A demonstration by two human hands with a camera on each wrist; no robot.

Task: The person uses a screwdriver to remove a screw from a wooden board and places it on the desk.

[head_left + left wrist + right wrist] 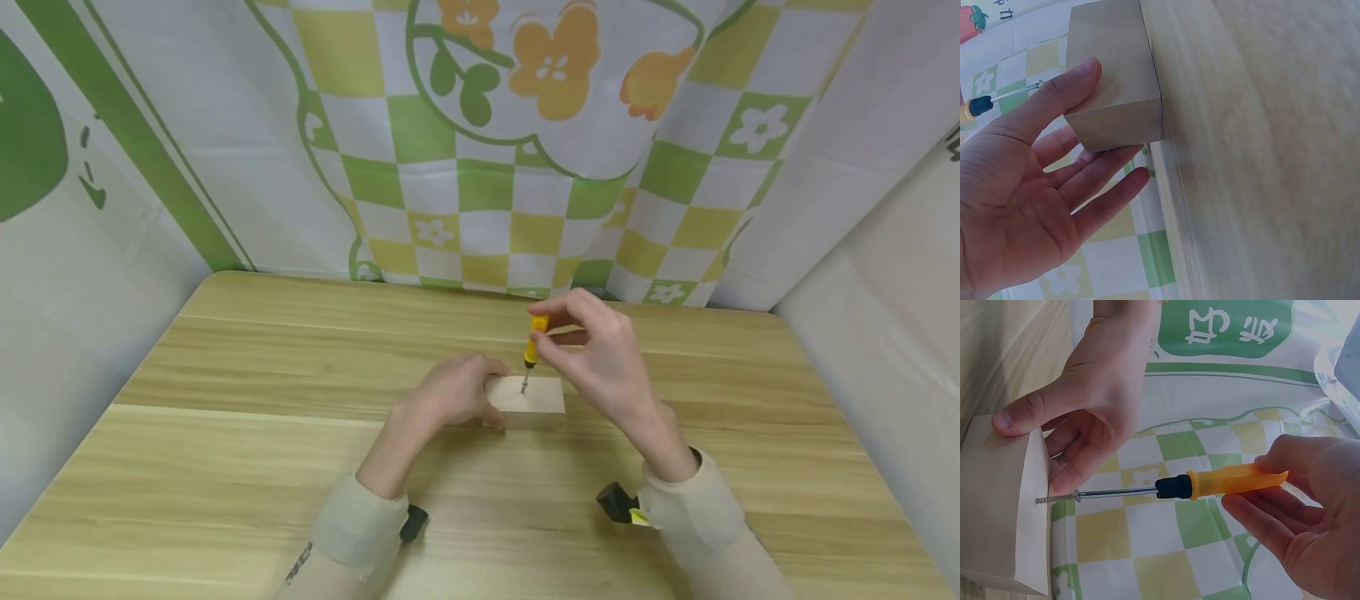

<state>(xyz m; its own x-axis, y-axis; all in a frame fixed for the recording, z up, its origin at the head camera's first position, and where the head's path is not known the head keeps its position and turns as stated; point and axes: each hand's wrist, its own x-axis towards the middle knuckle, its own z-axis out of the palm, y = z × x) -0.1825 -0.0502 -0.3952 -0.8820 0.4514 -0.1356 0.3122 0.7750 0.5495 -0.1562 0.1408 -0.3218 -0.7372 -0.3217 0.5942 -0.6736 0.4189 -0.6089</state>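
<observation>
Patterned fabric (483,183) in white, green and yellow checks with orange flowers hangs behind the wood-grained table (225,492). About midway between the table's left and right edges, in from the back edge, a wooden block (543,396) lies flat: pale, smooth, rectangular, with crisp corners. The left hand (453,390) grips its left end, thumb on the near side and fingers on the far one. From its top face stands a silvery screw (1057,499), much of the thread exposed. A screwdriver (532,352) meets the screw's head, slightly tilted, with a translucent orange-yellow handle, black collar and shiny shaft. The right hand (596,358) pinches the handle between thumb and fingers.
</observation>
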